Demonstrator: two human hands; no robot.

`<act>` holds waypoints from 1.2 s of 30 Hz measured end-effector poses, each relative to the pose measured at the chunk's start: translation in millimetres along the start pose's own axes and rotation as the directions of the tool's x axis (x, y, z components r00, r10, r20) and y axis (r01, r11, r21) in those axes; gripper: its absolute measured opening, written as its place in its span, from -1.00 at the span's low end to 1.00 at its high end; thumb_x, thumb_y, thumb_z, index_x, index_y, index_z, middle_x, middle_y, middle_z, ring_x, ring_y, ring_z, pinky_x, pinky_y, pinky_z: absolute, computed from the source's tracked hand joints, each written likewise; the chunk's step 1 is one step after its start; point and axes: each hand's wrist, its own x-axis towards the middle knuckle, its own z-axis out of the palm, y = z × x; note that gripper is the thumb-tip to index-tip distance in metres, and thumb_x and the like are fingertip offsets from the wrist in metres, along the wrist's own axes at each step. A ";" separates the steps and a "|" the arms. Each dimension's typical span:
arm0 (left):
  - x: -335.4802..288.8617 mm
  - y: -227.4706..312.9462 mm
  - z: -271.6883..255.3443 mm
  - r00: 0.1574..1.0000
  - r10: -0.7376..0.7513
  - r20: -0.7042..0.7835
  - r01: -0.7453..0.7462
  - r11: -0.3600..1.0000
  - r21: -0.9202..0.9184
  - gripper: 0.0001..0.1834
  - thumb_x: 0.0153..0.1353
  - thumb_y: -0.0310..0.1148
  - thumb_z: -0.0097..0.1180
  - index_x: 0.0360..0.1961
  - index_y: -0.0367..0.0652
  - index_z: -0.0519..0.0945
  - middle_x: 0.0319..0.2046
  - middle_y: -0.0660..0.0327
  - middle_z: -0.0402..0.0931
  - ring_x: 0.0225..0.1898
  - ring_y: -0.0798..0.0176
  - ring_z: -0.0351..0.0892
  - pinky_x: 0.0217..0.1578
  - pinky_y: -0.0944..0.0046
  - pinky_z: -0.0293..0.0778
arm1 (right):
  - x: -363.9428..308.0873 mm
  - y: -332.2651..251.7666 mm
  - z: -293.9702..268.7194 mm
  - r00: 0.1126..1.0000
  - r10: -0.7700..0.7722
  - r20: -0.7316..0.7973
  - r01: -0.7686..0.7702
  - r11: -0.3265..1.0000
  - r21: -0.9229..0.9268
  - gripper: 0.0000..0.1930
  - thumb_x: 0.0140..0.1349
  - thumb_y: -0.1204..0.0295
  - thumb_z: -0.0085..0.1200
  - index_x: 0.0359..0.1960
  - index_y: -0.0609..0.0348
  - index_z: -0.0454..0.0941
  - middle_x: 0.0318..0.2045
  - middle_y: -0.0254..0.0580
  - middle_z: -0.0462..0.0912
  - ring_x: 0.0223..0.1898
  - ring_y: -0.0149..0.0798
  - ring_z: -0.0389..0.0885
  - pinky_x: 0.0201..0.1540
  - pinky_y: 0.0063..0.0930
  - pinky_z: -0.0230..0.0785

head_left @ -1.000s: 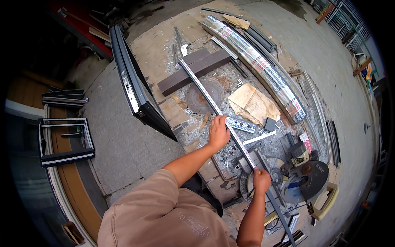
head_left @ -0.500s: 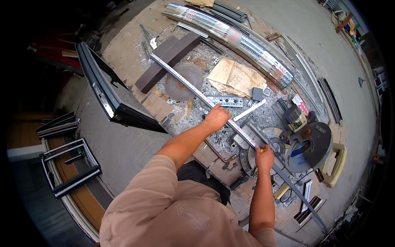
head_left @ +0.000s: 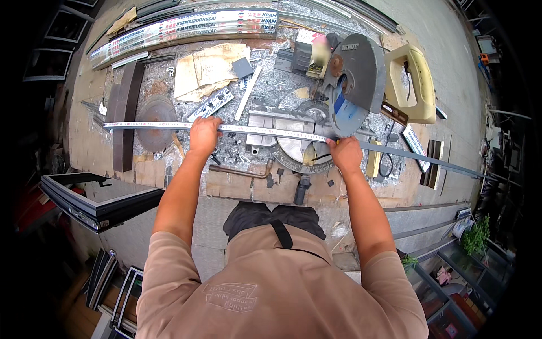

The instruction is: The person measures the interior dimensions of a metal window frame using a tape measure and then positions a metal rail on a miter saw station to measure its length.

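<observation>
**Tape flat on bar, both hands on it**

Clock: 12 = away from the person.

Tape (head_left: 271, 133) lies along the top of a long dark bar (head_left: 418, 157), running 9 to 3 across the tabletop (head_left: 237, 183). Bar carries on past the tape toward 3.

Left hand (head_left: 206, 135): grip curled over tape and bar, fingers bent, no visible gap. Right hand (head_left: 345, 153), at 3 from the left: grip closed at the tape's 3 o'clock end, fingertips on tape and bar. Can't tell if a tape case sits in the palm.

Doing it well, my call: left hand presses straight down so the tape can't bow or creep; right hand keeps it taut and parallel to the bar edge. Check the 9 o'clock ends line up; too small to confirm here. Read from straight above.

Under the line: brown block (head_left: 124, 152) and flat round blade (head_left: 156, 110) at 9 from the left hand, saw base (head_left: 262, 121) between the hands. Saw (head_left: 364, 68) at 12 from the right hand, its blue blade (head_left: 345, 116) right by the knuckles in this view. Can't tell if powered; I'd keep clear.

Farther out, 12 from the left hand: tan sheet (head_left: 206, 68), then wrapped lengths (head_left: 186, 31).
</observation>
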 end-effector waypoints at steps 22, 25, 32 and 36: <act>-7.0 17.3 1.6 0.995 0.064 -0.074 -0.062 0.998 0.032 -0.75 0.09 -0.37 0.44 -0.18 -0.05 0.74 -0.28 0.18 0.70 -0.11 0.00 0.69 0.00 -0.02 0.53 | 15.7 43.9 -18.5 0.973 0.141 0.181 -0.143 0.990 -0.002 -0.40 0.31 -0.05 0.32 0.17 0.13 0.52 0.07 0.13 0.72 0.14 0.17 0.70 0.15 0.01 0.55; -9.2 35.0 9.2 0.990 0.107 -0.094 -0.104 0.994 0.036 -0.69 0.06 -0.37 0.47 -0.13 -0.06 0.74 -0.26 0.19 0.69 -0.09 0.02 0.68 0.02 0.00 0.52 | 17.7 63.6 -23.1 0.972 0.142 0.187 -0.144 0.990 -0.005 -0.44 0.31 -0.03 0.32 0.16 0.09 0.56 0.06 0.14 0.73 0.13 0.18 0.70 0.14 0.02 0.55; -1.7 98.3 20.7 0.976 0.176 -0.132 -0.177 0.984 0.002 -0.71 0.09 -0.32 0.44 -0.12 -0.03 0.72 -0.24 0.21 0.67 -0.09 0.05 0.65 0.03 0.03 0.48 | 27.6 128.1 -40.4 0.980 0.126 0.153 -0.113 0.990 -0.090 -0.46 0.34 -0.01 0.28 0.20 0.08 0.61 0.05 0.14 0.73 0.12 0.17 0.70 0.12 0.03 0.56; 12.5 130.5 31.9 0.979 0.181 -0.099 -0.184 0.983 -0.017 -0.72 0.09 -0.33 0.42 -0.14 -0.02 0.71 -0.27 0.24 0.65 -0.10 0.07 0.65 0.00 0.03 0.48 | 39.4 167.7 -45.0 0.977 0.118 0.175 -0.104 0.991 -0.087 -0.47 0.35 0.00 0.26 0.20 0.08 0.63 0.06 0.15 0.72 0.12 0.17 0.70 0.13 0.02 0.56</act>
